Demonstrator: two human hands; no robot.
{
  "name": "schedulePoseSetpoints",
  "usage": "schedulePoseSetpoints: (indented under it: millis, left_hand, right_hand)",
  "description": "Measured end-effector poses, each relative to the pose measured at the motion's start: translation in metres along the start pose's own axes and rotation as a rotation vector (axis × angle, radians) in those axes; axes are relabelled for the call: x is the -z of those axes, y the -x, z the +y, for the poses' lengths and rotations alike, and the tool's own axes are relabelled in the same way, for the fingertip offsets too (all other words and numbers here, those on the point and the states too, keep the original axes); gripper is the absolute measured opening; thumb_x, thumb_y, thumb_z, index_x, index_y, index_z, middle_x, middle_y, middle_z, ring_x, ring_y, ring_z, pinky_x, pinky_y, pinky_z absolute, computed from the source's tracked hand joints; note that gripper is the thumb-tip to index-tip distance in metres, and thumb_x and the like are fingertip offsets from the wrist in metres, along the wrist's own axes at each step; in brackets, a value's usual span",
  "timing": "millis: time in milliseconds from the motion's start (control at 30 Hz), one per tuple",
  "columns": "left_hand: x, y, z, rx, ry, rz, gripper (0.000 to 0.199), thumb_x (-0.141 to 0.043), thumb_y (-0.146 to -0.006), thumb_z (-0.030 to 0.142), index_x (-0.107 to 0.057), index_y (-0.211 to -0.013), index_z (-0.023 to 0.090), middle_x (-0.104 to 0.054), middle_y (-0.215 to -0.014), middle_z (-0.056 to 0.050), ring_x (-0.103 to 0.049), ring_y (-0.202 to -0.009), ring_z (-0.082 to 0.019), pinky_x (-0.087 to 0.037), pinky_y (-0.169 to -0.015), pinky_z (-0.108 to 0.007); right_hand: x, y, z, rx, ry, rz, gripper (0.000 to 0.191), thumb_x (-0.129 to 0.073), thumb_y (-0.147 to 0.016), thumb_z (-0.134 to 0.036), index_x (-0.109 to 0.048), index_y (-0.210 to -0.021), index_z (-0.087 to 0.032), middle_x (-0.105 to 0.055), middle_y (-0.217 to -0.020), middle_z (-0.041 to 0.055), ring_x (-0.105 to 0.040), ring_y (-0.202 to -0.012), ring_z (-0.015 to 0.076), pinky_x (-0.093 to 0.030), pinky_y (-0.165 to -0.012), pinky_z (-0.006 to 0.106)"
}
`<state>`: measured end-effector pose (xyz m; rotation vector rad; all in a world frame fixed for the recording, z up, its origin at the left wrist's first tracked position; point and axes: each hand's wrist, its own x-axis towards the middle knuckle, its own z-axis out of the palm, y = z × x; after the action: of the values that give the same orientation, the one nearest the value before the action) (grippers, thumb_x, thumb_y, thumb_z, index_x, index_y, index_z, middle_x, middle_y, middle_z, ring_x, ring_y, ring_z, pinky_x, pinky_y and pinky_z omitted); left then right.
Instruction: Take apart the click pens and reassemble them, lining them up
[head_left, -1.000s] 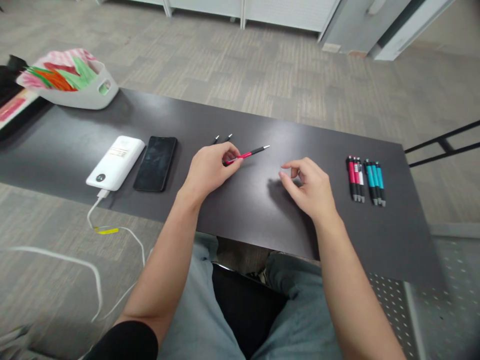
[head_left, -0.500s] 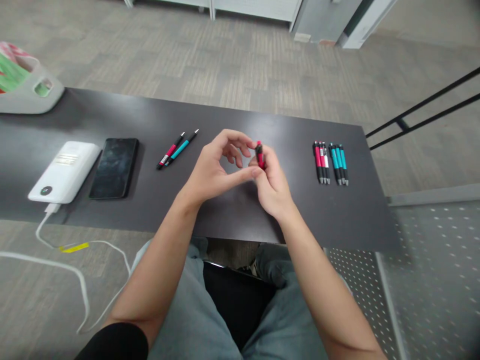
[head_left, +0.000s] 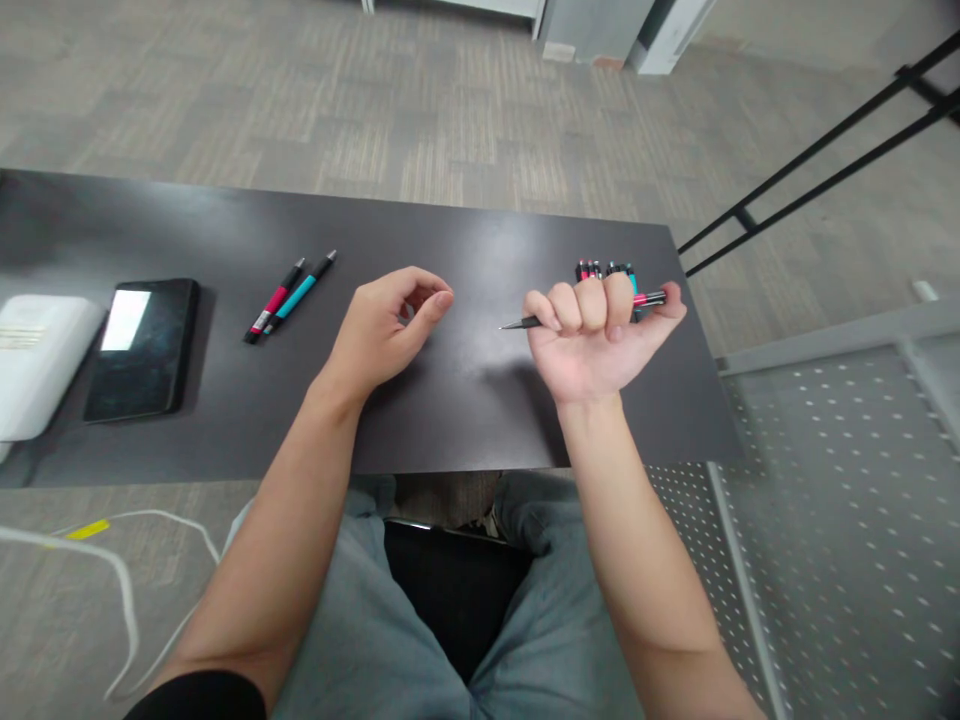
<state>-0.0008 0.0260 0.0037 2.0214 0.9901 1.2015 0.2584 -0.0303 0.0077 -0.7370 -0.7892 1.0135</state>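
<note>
My right hand is raised over the table, palm up, with its fingers wrapped round a red and black pen. The pen's pointed silver end sticks out to the left, and the thumb rests at its other end. My left hand hovers over the middle of the table, fingers loosely curled and thumb tip near the index finger; nothing shows in it. Left of that hand, a red pen and a blue pen lie side by side. Behind my right hand, red pens and blue pens are partly hidden.
On the left of the dark table lie a black phone and a white power bank. A white cable hangs below. Black metal bars and a perforated panel stand at the right.
My hands have moved apart. The right hand has turned palm up and gone right with the red pen, now lying sideways. The view has shifted right.
</note>
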Motion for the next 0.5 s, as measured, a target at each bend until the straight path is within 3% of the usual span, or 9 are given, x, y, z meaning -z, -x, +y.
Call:
schedulePoseSetpoints:
  millis: [100, 267, 500]
  left_hand:
    - [-0.001, 0.000, -0.001, 0.013, -0.015, -0.011, 0.057, -0.082, -0.115, 0.086, -0.093, -0.102, 0.031, -0.087, -0.090, -0.007, -0.072, -0.079, -0.027, -0.056, -0.077, -0.042]
    - [0.001, -0.001, -0.002, 0.004, -0.034, -0.001, 0.056, -0.081, -0.116, 0.084, -0.093, -0.100, 0.032, -0.087, -0.089, -0.007, -0.072, -0.078, -0.027, -0.057, -0.076, -0.043]
    - [-0.002, 0.001, 0.009, -0.014, 0.071, -0.148, 0.054, -0.100, -0.103, 0.082, -0.093, -0.107, 0.028, -0.085, -0.090, -0.005, -0.076, -0.078, -0.025, -0.063, -0.079, -0.040]
  right_hand:
    - [0.007, 0.000, 0.000, 0.041, 0.166, -0.055, 0.095, -0.051, -0.092, -0.126, -0.042, -0.067, -0.034, -0.007, -0.066, -0.0020, -0.015, -0.071, 0.0270, -0.035, -0.080, 0.053]
    - [0.008, 0.000, 0.003, 0.097, 0.283, -0.163, 0.093, -0.048, -0.090, -0.128, -0.056, -0.075, -0.036, -0.026, -0.068, 0.0029, -0.019, -0.078, 0.0301, -0.033, -0.084, 0.054]
    - [0.009, -0.001, 0.017, 0.041, 0.228, -0.070, 0.092, -0.036, -0.094, -0.127, -0.053, -0.079, -0.037, -0.020, -0.071, -0.0001, -0.021, -0.075, 0.0297, -0.039, -0.082, 0.055]
